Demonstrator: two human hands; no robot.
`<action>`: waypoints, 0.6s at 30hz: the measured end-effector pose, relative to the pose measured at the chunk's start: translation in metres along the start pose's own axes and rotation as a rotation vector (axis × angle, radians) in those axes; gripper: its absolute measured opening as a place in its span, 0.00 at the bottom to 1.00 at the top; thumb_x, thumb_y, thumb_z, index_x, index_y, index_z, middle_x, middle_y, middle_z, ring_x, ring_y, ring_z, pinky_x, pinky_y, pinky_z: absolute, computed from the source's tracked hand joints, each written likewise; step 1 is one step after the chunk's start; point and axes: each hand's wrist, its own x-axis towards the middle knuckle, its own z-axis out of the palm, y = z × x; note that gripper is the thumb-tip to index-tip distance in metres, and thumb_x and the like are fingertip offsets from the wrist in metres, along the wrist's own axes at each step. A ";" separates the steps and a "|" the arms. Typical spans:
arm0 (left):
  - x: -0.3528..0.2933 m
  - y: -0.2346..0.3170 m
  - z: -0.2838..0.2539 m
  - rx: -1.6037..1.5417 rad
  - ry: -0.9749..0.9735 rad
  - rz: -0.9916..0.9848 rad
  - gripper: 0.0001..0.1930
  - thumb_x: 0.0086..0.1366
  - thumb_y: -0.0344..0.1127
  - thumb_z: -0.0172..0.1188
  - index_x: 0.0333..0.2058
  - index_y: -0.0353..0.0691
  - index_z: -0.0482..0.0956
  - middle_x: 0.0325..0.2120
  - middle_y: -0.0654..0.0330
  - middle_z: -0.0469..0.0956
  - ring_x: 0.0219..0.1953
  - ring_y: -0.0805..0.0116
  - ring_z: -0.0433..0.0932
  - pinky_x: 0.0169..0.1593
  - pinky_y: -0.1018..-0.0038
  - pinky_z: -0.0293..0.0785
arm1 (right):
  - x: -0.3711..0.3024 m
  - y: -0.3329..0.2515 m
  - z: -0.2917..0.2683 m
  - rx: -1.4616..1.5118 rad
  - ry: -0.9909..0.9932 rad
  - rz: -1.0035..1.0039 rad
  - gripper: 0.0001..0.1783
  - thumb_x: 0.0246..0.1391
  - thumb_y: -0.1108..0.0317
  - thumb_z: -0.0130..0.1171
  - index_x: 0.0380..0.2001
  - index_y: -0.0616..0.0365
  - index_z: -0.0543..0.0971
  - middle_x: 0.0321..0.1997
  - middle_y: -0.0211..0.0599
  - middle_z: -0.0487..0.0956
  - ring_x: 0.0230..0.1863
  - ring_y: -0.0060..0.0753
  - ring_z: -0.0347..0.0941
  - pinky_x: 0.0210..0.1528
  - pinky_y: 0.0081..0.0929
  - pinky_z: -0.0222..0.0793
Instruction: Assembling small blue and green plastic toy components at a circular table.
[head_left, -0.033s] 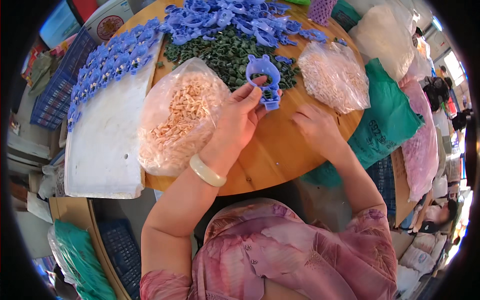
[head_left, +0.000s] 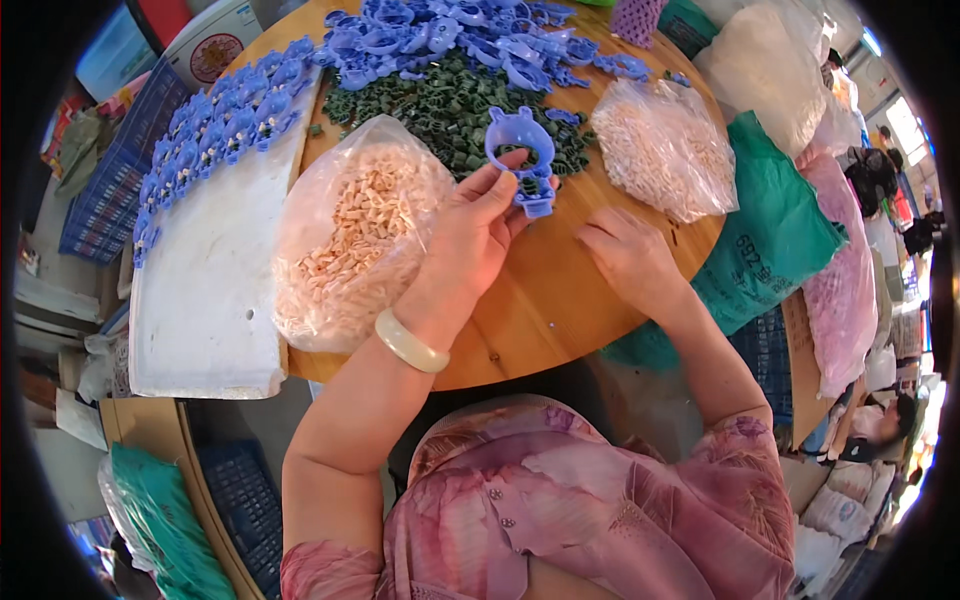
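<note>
Head view, looking down over the bench (head_left: 560, 290): I can see the left hand (head_left: 478, 225) pinching one blue frame (head_left: 518, 124) between thumb and fingers, the grip closed on it near where its wide ring meets the narrow lower part. That frame sits at the near right side of the green pile (head_left: 445, 105), apparently lifted, with dark pieces showing behind it. Its long axis runs roughly away from the person: eared ring end toward the green pile, blocky end toward the person and a little to the right.

On the near right side of the green pile, beyond the frame's blocky end, the right hand (head_left: 630, 250) hangs close over the wood, fingers curled in and thumb tucked; I can't tell whether anything small is inside them. It is apart from the frame, though closer to the blocky end than to the ring.

One bag of pale pieces (head_left: 365, 220) lies to the near left of the green pile, beside the left wrist; a second bag (head_left: 665, 150) lies to its right, just past the right hand.
</note>
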 end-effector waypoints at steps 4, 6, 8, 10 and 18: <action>0.002 0.002 -0.002 0.025 -0.043 0.014 0.16 0.65 0.32 0.51 0.50 0.32 0.68 0.42 0.51 0.75 0.46 0.59 0.75 0.50 0.68 0.73 | -0.006 -0.006 0.000 0.182 0.049 0.028 0.12 0.41 0.76 0.61 0.33 0.59 0.75 0.35 0.37 0.74 0.35 0.42 0.72 0.34 0.33 0.69; 0.003 0.002 -0.003 0.032 -0.046 0.015 0.16 0.65 0.32 0.51 0.49 0.32 0.68 0.42 0.51 0.75 0.46 0.58 0.75 0.50 0.67 0.73 | -0.011 -0.008 0.002 0.232 0.105 0.110 0.12 0.41 0.74 0.61 0.33 0.58 0.74 0.34 0.37 0.73 0.36 0.42 0.71 0.35 0.33 0.68; 0.003 0.001 -0.002 0.036 -0.053 0.016 0.16 0.65 0.32 0.51 0.49 0.32 0.68 0.42 0.51 0.75 0.46 0.58 0.75 0.50 0.67 0.73 | -0.016 -0.009 0.003 0.277 0.162 0.190 0.12 0.41 0.71 0.62 0.32 0.57 0.73 0.33 0.37 0.72 0.36 0.42 0.70 0.37 0.33 0.68; 0.002 0.001 -0.001 0.035 -0.054 0.017 0.15 0.65 0.32 0.51 0.48 0.32 0.69 0.42 0.51 0.75 0.46 0.58 0.75 0.49 0.68 0.73 | -0.019 -0.010 0.003 0.265 0.136 0.221 0.11 0.42 0.70 0.62 0.32 0.56 0.74 0.33 0.36 0.73 0.36 0.42 0.70 0.37 0.34 0.67; 0.003 0.001 -0.002 0.042 -0.082 0.018 0.15 0.64 0.32 0.51 0.48 0.32 0.70 0.41 0.51 0.75 0.45 0.59 0.76 0.49 0.68 0.74 | -0.016 -0.012 0.015 0.242 0.192 0.208 0.06 0.44 0.72 0.61 0.27 0.57 0.75 0.31 0.35 0.74 0.36 0.43 0.71 0.36 0.33 0.67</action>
